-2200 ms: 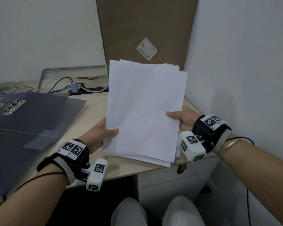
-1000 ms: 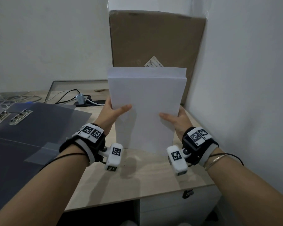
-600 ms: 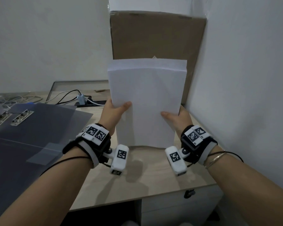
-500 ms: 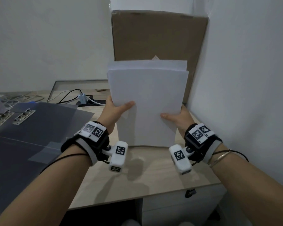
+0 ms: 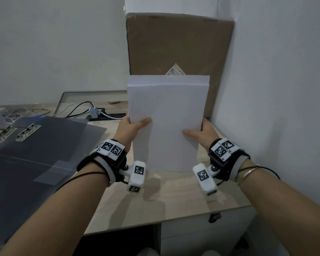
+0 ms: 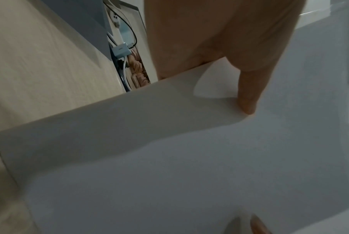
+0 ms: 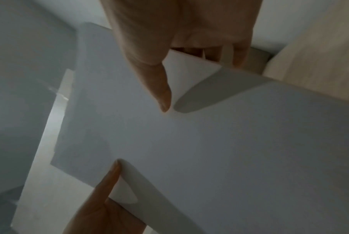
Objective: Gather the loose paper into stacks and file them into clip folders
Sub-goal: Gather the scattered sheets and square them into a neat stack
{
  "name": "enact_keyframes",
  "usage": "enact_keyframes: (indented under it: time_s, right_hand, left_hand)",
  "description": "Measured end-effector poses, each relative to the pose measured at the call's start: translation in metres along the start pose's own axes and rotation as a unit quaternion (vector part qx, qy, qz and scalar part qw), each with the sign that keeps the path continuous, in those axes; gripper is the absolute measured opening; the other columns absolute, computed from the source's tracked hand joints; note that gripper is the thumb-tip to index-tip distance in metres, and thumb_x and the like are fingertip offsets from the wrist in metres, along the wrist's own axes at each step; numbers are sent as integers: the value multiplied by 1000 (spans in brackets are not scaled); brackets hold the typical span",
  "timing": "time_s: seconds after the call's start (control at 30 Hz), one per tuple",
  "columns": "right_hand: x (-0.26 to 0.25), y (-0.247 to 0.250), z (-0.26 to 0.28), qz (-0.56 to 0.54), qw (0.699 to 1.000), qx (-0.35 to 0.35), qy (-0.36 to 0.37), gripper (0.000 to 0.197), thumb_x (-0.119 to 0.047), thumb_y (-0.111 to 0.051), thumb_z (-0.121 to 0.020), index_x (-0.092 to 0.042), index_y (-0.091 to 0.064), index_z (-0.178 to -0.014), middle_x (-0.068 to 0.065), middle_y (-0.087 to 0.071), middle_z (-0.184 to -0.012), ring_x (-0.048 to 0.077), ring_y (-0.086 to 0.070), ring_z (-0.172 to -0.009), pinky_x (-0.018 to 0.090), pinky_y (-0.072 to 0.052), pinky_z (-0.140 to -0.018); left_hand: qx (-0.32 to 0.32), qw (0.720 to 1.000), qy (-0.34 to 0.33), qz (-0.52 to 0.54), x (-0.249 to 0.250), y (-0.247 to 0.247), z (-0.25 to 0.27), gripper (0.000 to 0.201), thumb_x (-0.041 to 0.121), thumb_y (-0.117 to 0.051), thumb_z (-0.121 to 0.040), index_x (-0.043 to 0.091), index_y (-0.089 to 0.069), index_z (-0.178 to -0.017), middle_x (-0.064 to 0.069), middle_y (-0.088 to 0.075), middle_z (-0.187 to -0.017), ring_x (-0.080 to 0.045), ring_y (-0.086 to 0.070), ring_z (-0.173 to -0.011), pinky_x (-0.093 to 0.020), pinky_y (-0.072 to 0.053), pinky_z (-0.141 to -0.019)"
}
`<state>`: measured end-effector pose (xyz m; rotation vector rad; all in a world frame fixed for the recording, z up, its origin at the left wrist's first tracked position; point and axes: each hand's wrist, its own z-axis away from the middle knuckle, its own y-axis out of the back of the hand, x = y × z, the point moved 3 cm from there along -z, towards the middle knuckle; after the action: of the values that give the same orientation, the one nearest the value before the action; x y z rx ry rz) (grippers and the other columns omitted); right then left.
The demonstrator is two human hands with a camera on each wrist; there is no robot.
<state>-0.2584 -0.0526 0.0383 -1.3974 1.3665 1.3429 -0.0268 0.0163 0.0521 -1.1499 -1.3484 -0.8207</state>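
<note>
A stack of white paper (image 5: 168, 124) stands upright on its lower edge on the wooden desk (image 5: 166, 204), its top edges nearly level. My left hand (image 5: 131, 126) grips its left side, thumb on the front sheet. My right hand (image 5: 201, 133) grips the right side the same way. In the left wrist view the thumb presses the paper (image 6: 169, 158); in the right wrist view the paper (image 7: 209, 142) is pinched between thumb and fingers. An open grey clip folder (image 5: 35, 154) with two metal clips (image 5: 17, 132) lies flat to the left.
A tall cardboard box (image 5: 179, 52) leans in the corner behind the paper. A white wall (image 5: 275, 89) is close on the right. Cables and a small adapter (image 5: 93, 110) lie at the back of the desk. Drawers (image 5: 201, 233) sit under the desk's front edge.
The fanned stack was turned upright and set on its lower edge on the desk. It bounced slightly up and down, and the sheets' top edges are now more even.
</note>
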Motion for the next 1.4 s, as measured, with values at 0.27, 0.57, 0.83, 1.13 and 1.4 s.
enact_keyframes:
  time_s: [0.27,0.57,0.83,1.13,1.4]
  right_hand:
    - [-28,18,-7,36,999,-3,35,85,-17,-78,-74,-13,-29,-143,4,-54,-131,22,-53,-121,39,-44,-104]
    - [-112,15,25,342,856,164,352,87,-40,-63,-79,-19,-18,-150,5,-15,-158,24,-11,-147,42,-11,-119]
    - [-148,-38,13,525,797,26,296,59,-41,-52,-88,-30,-33,-143,-9,-32,-152,16,-15,-146,59,5,-114]
    - [-135,-42,16,530,786,-21,318,59,-39,-49,-92,-30,-28,-146,-7,-32,-152,13,-23,-143,58,0,-114]
    - [-131,-23,15,496,812,25,308,79,-59,-48,-86,-37,-8,-150,-10,-4,-160,19,8,-148,65,5,-109]
  left_hand:
    - [-4,1000,0,0,2,0,5,41,13,-72,-82,2,-61,-120,-16,-68,-118,-34,-65,-108,-42,-54,-93]
    - [-12,1000,3,-3,5,0,7,41,12,-70,-83,2,-61,-121,-14,-68,-118,-29,-66,-104,-34,-57,-85]
    - [-26,1000,6,4,7,0,10,42,11,-71,-82,3,-60,-123,-14,-67,-120,-32,-64,-110,-45,-52,-96]
    - [-44,999,3,10,6,1,13,58,21,-76,-68,4,-61,-122,-13,-69,-118,-31,-65,-109,-45,-52,-95]
    - [-33,999,-5,-14,8,1,10,54,21,-79,-70,8,-63,-120,-10,-69,-116,-28,-66,-107,-46,-52,-94]
